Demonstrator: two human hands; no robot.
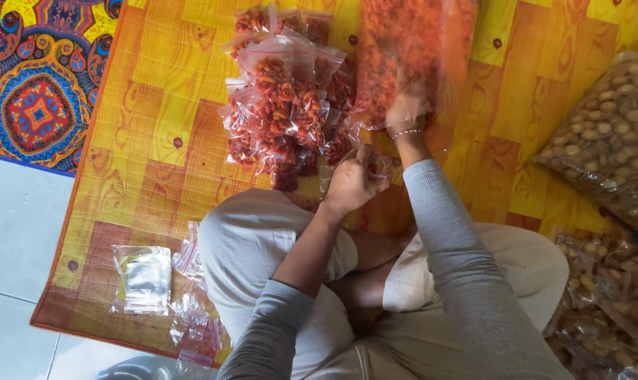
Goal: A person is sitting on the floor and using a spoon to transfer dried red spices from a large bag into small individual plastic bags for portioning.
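Observation:
I sit cross-legged on an orange and yellow woven mat (157, 141). My left hand (354, 181) holds a small clear zip bag (375, 165) partly filled with red-orange snack pieces. My right hand (405, 109) is inside the mouth of a large clear bag of the same red-orange snacks (403, 49), which stands ahead of me and looks blurred. Left of it lies a pile of small filled zip bags (284, 98).
Several empty small zip bags (144, 278) lie on the mat by my left knee. Big bags of pale round snacks (611, 141) sit at the right, with more below (604, 309). A patterned rug (37, 77) and grey floor tiles (16, 232) are at the left.

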